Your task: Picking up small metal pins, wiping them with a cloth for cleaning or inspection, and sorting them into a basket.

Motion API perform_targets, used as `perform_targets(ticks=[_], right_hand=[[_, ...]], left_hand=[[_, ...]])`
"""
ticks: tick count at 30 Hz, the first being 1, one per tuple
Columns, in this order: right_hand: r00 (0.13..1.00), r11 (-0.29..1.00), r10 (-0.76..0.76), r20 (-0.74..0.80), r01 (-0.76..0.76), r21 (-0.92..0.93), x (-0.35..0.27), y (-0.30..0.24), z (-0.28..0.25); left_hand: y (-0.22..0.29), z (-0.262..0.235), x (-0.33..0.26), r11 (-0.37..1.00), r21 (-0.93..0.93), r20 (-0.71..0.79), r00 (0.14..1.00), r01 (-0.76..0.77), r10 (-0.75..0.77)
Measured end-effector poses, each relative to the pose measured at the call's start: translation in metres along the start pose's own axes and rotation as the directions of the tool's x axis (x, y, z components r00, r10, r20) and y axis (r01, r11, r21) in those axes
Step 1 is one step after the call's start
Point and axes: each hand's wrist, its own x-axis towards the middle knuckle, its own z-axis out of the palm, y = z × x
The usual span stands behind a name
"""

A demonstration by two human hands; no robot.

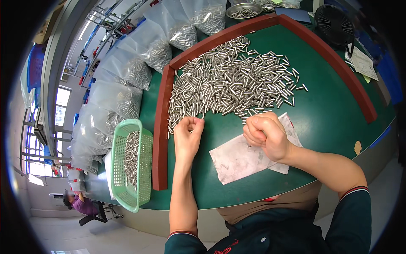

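Note:
A wide heap of small shiny metal pins lies on the green tabletop. At the heap's near left edge is my left hand, its thumb and forefinger closed in a pinch. One short pin shows at those fingertips. My right hand is curled into a fist at the heap's near edge, above a smudged white cloth. The curled fingers hide whatever is inside that fist. Some pins lie beside its knuckles.
Dark red wooden rails border the heap at left and back. Outside the left rail stands a green plastic basket holding pins. Clear bags of pins line the far left. A metal bowl and black fan sit behind.

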Motion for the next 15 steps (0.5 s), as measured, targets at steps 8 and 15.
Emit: perform_targets(ticks=[8, 15], right_hand=[[1.0, 1.0, 0.008, -0.01, -0.008, 0.006, -0.002, -0.003, 0.002], [1.0, 1.0, 0.011, -0.014, -0.011, 0.004, -0.001, -0.003, 0.001]], left_hand=[[0.006, 0.01, -0.009, 0.417, -0.71, 0.663, 0.738, 0.567, 0.125], [0.007, 0.013, -0.012, 0.49, -0.703, 0.638, 0.761, 0.515, 0.115]])
